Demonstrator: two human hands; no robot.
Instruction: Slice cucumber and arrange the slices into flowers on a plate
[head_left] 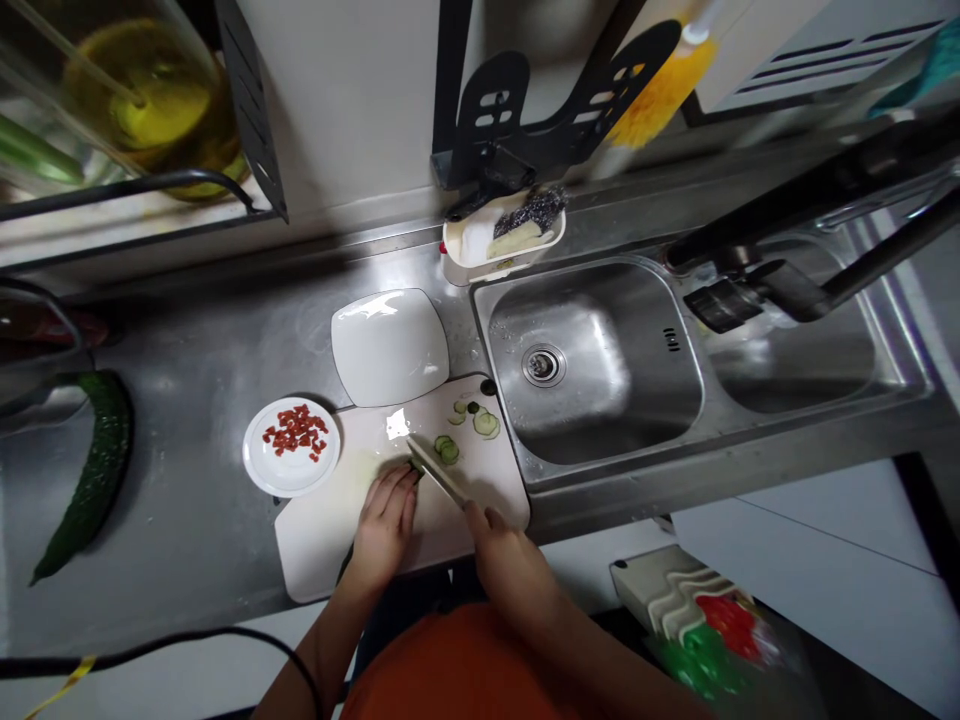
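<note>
My right hand [501, 550] is closed around the handle of a kitchen knife [441, 473], its blade pointing up and left over the white cutting board [322, 535]. Beside the blade, my left hand [386, 515] has its fingers wrapped over a cucumber [417, 466]; most of it is hidden under the hand, and a dark green end shows by the wrist. Thin cucumber slices [447, 450] lie right of the blade, with more slices [486, 424] near the board's far right corner. A round white plate [259, 460] with small chopped red pieces [296, 432] overlaps the board's left edge.
A squarish white plate [390, 350] sits behind the board. To the right is a steel sink [600, 400] with a dark faucet [727, 300] over a second basin. A sponge holder [502, 262] stands at the wall. Another whole cucumber [94, 480] lies far left.
</note>
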